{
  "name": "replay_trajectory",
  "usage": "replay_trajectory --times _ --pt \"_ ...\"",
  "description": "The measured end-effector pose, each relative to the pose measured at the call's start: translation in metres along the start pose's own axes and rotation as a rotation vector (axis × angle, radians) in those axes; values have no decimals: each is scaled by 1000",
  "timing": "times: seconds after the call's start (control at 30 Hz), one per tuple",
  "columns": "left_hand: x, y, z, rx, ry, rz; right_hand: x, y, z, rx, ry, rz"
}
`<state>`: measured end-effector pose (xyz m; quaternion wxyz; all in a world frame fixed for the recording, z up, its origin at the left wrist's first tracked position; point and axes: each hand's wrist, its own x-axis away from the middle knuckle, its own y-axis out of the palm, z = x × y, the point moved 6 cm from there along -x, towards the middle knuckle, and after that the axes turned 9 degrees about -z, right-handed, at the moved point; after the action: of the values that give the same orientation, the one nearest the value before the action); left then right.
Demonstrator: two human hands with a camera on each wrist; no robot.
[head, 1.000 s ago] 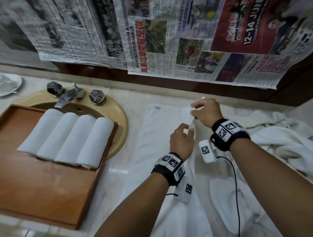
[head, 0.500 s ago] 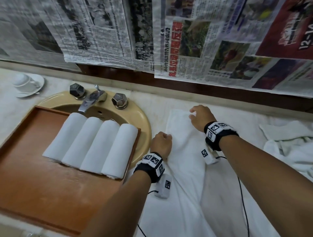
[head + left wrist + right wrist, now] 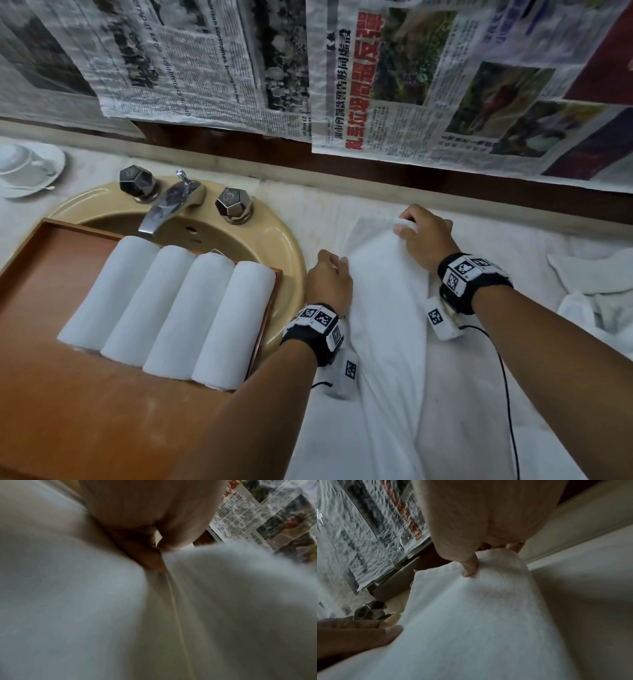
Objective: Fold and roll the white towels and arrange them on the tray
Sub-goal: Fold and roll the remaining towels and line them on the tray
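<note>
A white towel (image 3: 387, 308) lies lengthwise on a pale counter (image 3: 301, 205), running from 6 o'clock up toward 12 o'clock, just right of centre in the head view. The left hand (image 3: 329, 281) grips the towel's left edge at about the middle of the frame, fingers (image 3: 147, 555) curled round a gathered fold. The right hand (image 3: 424, 236) holds the towel's far end near 1 o'clock; in the right wrist view its thumb presses on top of the cloth and the other fingers (image 3: 516, 547) curl under the raised fold, so the towel's end is pinched between them. The cloth between the two hands is lifted slightly off the counter. At 9 o'clock a wooden tray (image 3: 51, 394) rests across a beige sink (image 3: 287, 253), and four rolled towels (image 3: 168, 315) lie side by side on it, touching one another. A faucet (image 3: 168, 205) stands at 11 o'clock, a cup (image 3: 20, 164) on a saucer at 10 o'clock, and more loose towels (image 3: 596, 294) lie heaped at 3 o'clock. Newspaper (image 3: 376, 75) covers the wall at 12 o'clock.
</note>
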<state>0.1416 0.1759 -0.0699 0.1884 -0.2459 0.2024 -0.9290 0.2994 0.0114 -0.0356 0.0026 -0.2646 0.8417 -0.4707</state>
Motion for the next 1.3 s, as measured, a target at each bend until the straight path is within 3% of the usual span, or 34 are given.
replay_trajectory --times 0.3,0.43,0.53,0.57,0.63,0.7,0.77,0.87,0.93,1.03,1.1,1.3 --pt "-1 -1 6 -70 -59 22 -11 9 4 240 181 -106" --pt "2 -7 18 -194 -71 -13 3 -1 -13 336 179 14" --pt "3 -3 53 -484 172 20 35 10 -26 353 89 -68" --pt "2 7 65 -579 292 -26 49 19 -28 367 66 -125" --pt "-5 31 74 -787 435 -254 82 44 -24 372 38 -260" --pt "-19 42 57 -983 395 -453 111 64 -14 417 14 -357" --pt "-31 35 39 -1092 311 -498 131 72 -2 441 23 -378" --pt "-28 16 41 -1030 250 -456 154 67 14 363 128 -346" --pt "-12 4 52 -881 293 -371 170 61 11 284 149 -262" --pt "31 -12 56 -676 345 -255 199 50 -11 121 51 -10" --pt "66 -21 42 -654 301 -234 220 53 -27 41 -15 69" --pt "144 -23 -33 -747 18 -192 265 89 -46 3 9 -83"
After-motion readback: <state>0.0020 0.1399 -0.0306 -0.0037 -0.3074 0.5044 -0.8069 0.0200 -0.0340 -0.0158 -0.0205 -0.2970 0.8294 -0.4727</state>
